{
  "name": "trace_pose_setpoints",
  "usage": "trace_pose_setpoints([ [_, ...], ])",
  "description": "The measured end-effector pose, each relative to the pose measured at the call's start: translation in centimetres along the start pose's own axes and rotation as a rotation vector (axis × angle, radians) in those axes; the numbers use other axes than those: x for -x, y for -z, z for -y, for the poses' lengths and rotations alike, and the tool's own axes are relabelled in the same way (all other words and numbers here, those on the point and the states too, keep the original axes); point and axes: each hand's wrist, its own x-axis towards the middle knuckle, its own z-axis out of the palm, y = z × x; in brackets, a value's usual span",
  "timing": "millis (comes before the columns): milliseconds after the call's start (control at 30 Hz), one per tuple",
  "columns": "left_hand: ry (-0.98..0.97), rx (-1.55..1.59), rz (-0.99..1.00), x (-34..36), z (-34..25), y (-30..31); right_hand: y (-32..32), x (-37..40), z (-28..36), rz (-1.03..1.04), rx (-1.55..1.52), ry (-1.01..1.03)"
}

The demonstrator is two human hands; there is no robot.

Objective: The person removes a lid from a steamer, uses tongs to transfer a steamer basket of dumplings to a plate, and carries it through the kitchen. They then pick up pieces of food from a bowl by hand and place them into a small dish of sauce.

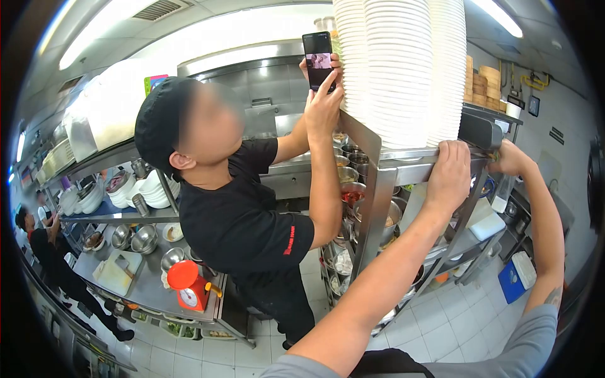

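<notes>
Currently your left hand [449, 170] clamps front edge of steel shelf [397, 171], right of centre. Your right hand [507, 157] meets shelf's far end; grip hidden, cannot tell. White bowl stacks [403, 69] stand on top, seemingly none taken down. Co-worker's hand [322, 104] raises phone [317, 58], upper centre.

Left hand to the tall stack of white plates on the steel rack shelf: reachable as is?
Probably yes. The left hand grips the edge of the steel rack shelf directly under the tall stack of white plates, and nothing stands between them.
</notes>
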Motion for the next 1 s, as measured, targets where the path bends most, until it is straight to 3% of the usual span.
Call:
trace_pose_setpoints([
  [133, 0.003, -0.005, -0.011, 0.0, 0.0, 0.1, -1.8, 0.5, -1.0, -0.063, -0.163, 0.038],
  [233, 0.007, 0.004, -0.004, -0.1, 0.0, 0.2, -1.8, 1.3, 1.1, -0.105, -0.007, -0.096],
  [267, 0.009, 0.010, -0.001, -0.1, 0.0, 0.2, -0.8, 2.0, 3.2, -0.076, -0.108, -0.110],
  [1000, -0.012, -0.025, 0.009, 0.3, 0.3, 0.1, -2.9, 2.0, 2.7, -0.137, -0.313, -0.194],
])
